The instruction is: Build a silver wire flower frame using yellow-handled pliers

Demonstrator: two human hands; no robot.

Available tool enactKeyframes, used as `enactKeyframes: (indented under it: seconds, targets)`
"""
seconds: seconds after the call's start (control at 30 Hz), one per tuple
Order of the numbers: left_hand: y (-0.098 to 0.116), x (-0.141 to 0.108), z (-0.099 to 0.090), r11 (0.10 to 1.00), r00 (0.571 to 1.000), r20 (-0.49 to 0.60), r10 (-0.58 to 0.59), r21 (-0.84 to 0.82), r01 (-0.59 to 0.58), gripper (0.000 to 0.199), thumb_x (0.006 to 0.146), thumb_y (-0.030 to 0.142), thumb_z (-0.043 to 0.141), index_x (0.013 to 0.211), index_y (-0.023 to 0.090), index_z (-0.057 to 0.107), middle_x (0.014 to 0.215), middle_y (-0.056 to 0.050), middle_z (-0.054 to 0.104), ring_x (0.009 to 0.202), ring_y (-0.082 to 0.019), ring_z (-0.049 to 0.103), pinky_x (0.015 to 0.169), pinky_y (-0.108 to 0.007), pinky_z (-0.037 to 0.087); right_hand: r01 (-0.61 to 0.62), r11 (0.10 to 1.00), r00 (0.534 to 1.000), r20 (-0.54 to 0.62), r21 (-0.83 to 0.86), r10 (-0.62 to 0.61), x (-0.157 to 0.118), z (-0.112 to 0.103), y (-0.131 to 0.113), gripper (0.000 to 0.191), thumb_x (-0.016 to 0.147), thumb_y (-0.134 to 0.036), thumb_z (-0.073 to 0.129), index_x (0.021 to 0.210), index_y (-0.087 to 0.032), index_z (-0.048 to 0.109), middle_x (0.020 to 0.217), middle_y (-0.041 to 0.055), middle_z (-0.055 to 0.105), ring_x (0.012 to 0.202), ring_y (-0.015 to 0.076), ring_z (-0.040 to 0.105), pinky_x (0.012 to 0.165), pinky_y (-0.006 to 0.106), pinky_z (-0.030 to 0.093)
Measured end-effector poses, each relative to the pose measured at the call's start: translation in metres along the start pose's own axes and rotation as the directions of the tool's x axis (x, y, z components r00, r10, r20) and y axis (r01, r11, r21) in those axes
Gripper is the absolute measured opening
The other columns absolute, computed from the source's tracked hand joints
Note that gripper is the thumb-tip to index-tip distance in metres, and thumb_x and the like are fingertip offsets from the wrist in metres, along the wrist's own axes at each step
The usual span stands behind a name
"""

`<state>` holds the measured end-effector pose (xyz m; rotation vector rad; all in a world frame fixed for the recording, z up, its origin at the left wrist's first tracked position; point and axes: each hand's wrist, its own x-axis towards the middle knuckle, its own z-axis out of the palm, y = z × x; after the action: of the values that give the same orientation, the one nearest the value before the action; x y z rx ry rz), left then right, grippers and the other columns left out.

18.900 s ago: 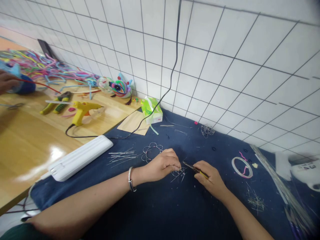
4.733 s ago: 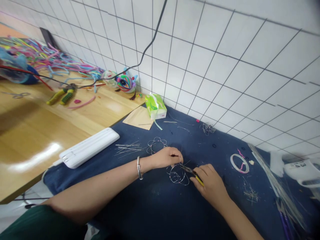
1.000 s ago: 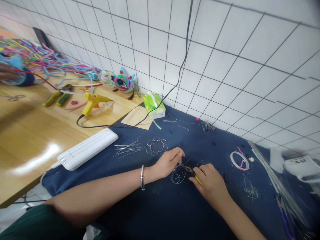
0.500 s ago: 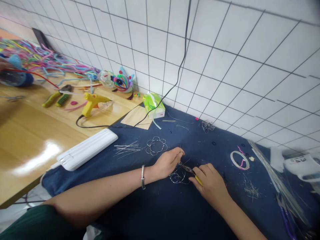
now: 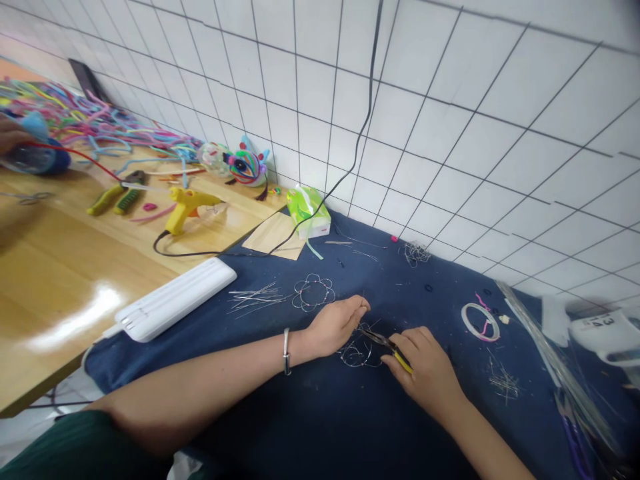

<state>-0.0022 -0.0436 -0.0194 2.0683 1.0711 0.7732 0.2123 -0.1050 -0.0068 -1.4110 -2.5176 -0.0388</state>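
Low in the middle of the view, my left hand (image 5: 334, 325) has its fingers pressed together at one side of a looped wire piece (image 5: 354, 355), whose loops hang just below the fingertips. My right hand (image 5: 423, 363) is closed round the yellow handles of small pliers (image 5: 383, 340). The plier jaws point left and reach the wire beside my left fingers. A flower-shaped wire piece (image 5: 313, 293) lies on the dark blue cloth behind my left hand, next to a bunch of straight wires (image 5: 257, 298).
A white power strip (image 5: 175, 300) lies left, a yellow glue gun (image 5: 185, 208) and green-handled pliers (image 5: 117, 193) behind it. A tissue pack (image 5: 309, 212) stands near the wall. Right are a white ring (image 5: 480, 322) and purple scissors (image 5: 573, 427). Another person's hand (image 5: 11, 135) is far left.
My right hand and the pliers have shifted slightly to the right, showing more of the jaws. My left hand has hardly moved.
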Motion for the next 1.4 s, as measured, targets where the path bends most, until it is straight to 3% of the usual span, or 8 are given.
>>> enactKeyframes:
  seconds: [0.5,0.9,1.17,1.4]
  targets:
    - [-0.002,0.004,-0.006,0.988,0.997,0.020,0.068,0.136,-0.070,0.026,0.093,0.027,0.026,0.099,0.019,0.050,0.080,-0.001,0.060,0.072,-0.015,0.057,0.069,-0.028,0.043,-0.054,0.998,0.998,-0.023,0.020,0.054,0.000,0.000,-0.001,0.022,0.084,-0.033,0.050,0.096,-0.016,0.058,0.086,0.0084,0.055,0.084,0.0212,0.048,0.077,0.037,0.039]
    - [0.001,0.005,-0.012,0.996,0.999,0.019,0.043,0.077,-0.044,0.027,0.093,0.028,0.027,0.096,0.019,0.052,0.076,0.000,0.058,0.067,-0.013,0.054,0.065,-0.025,0.043,0.029,0.998,0.997,-0.065,-0.047,-0.032,-0.001,0.006,0.002,0.021,0.086,-0.033,0.049,0.093,-0.017,0.060,0.078,0.0067,0.057,0.076,0.0179,0.052,0.071,0.032,0.041]
    - [0.002,0.003,-0.011,0.999,0.998,-0.037,0.046,0.017,-0.045,0.023,0.092,0.025,0.030,0.094,0.018,0.052,0.083,-0.001,0.059,0.076,-0.013,0.054,0.070,-0.025,0.043,-0.014,0.997,1.000,-0.014,-0.076,0.013,-0.001,0.006,0.003,0.022,0.086,-0.034,0.049,0.092,-0.017,0.060,0.078,0.0070,0.056,0.077,0.0186,0.050,0.072,0.032,0.040]
    - [0.000,0.005,-0.009,0.994,0.998,-0.023,0.056,0.095,-0.054,0.023,0.093,0.024,0.029,0.096,0.018,0.052,0.085,-0.002,0.059,0.078,-0.015,0.055,0.072,-0.028,0.044,-0.025,0.997,0.999,-0.022,-0.072,0.024,-0.001,0.005,0.001,0.022,0.086,-0.034,0.049,0.091,-0.017,0.060,0.078,0.0070,0.056,0.075,0.0182,0.050,0.071,0.032,0.040]
